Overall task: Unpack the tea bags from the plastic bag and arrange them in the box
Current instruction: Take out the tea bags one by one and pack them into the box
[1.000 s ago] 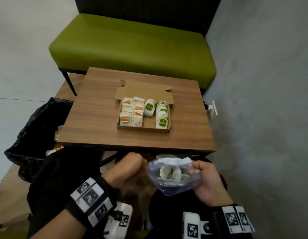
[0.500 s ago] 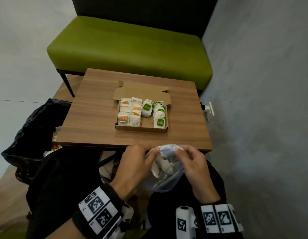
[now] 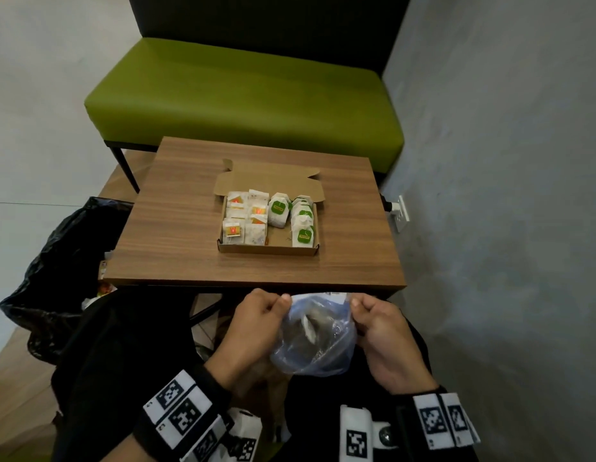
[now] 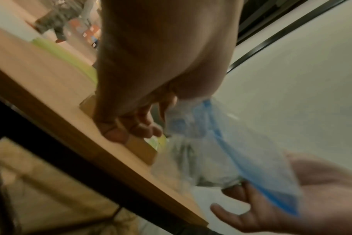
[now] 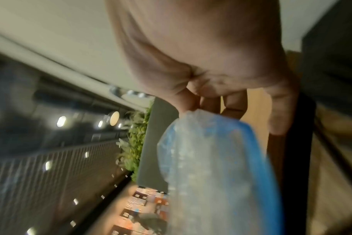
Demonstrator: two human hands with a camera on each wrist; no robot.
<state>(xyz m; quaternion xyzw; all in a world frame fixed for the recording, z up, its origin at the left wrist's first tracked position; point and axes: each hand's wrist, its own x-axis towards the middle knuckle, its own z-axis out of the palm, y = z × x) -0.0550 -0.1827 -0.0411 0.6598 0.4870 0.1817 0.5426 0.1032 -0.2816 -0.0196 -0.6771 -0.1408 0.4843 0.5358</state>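
While both hands pinch its rim, left hand and right hand, the plastic bag with tea bags inside hangs below the table edge. Open box on table holds orange-tagged tea bags left, green-tagged tea bags right; print unreadable.

A wooden desk stands in front of a green bench. On the desk lies an open cardboard box, near its middle, lid flap folded back toward the bench.
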